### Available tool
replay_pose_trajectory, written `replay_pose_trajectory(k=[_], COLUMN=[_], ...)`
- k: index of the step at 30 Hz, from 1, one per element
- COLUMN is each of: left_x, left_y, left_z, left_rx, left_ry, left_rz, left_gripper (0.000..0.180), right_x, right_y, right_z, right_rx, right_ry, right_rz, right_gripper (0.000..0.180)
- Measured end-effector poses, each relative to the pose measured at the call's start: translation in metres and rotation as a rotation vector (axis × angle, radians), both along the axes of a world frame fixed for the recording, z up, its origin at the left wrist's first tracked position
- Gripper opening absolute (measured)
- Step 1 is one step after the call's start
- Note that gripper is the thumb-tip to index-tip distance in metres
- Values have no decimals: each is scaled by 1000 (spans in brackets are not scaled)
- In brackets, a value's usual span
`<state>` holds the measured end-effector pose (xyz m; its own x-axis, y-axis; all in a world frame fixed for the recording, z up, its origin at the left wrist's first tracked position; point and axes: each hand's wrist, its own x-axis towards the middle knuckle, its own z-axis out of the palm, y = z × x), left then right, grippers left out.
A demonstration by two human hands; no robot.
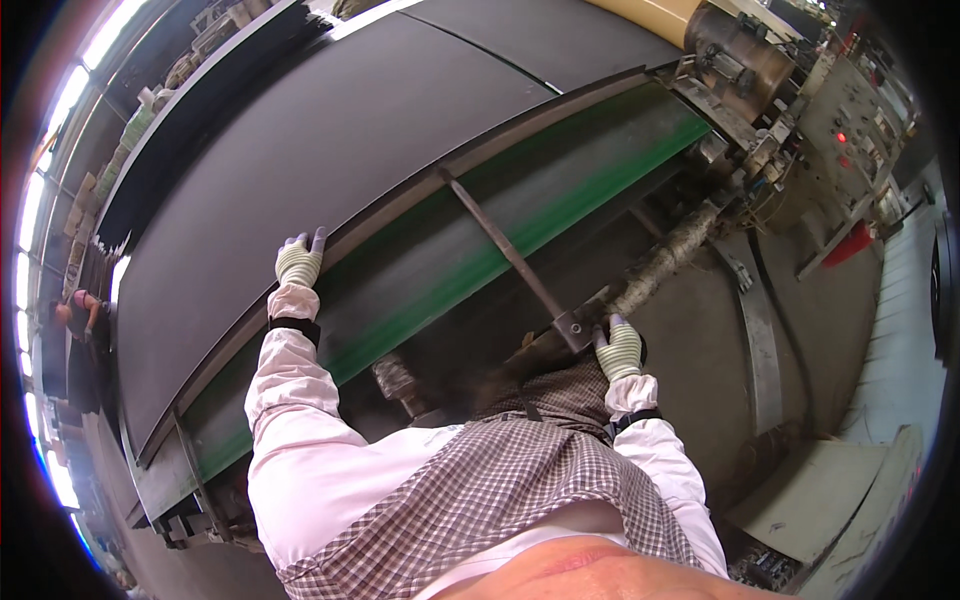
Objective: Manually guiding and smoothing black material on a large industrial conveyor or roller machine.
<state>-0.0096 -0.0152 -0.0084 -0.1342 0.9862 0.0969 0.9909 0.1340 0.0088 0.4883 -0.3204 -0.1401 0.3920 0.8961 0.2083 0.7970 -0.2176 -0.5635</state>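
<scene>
Left hand [299, 262]: gloved in striped knit, laid flat on the edge of the black sheet [300, 150], fingers stretched out, grasping nothing.
Right hand [619, 350]: same kind of glove, fingers curled down over the rusty roller [660, 262] near the metal bracket [570, 328]; cannot tell if really clenched.
Black sheet: wide, matte, smooth, dark rubber-like, lying across the machine from lower left to upper right, slightly curved.
Green belt [560, 205]: narrow glossy strip just below the sheet edge.
Metal bar [500, 245]: thin, brownish, crossing the green belt diagonally.
Control panel [850, 120]: far right, grey, with a red light.
</scene>
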Motion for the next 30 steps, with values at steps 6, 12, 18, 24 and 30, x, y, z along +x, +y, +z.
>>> replay_pose_trajectory(k=[6, 12, 18, 24, 30], left_x=[91, 179, 271, 349, 314], left_y=[14, 45, 73, 91, 109], left_z=[15, 25, 43, 51, 14], left_rx=[-24, -122, -290, -340, -193], left_ry=[39, 57, 44, -34, -331], left_rz=[-156, -246, -301, -397, -478], left_gripper=[72, 79, 81, 83, 72], right_x=[1, 1, 0, 0, 1], right_y=[0, 1, 0, 2, 0], right_z=[-2, 3, 13, 16, 9], right_rx=[44, -20, 31, -27, -3], right_ry=[-14, 23, 61, 39, 63], right_rz=[13, 28, 39, 40, 25], right_gripper=[24, 26, 20, 22, 20])
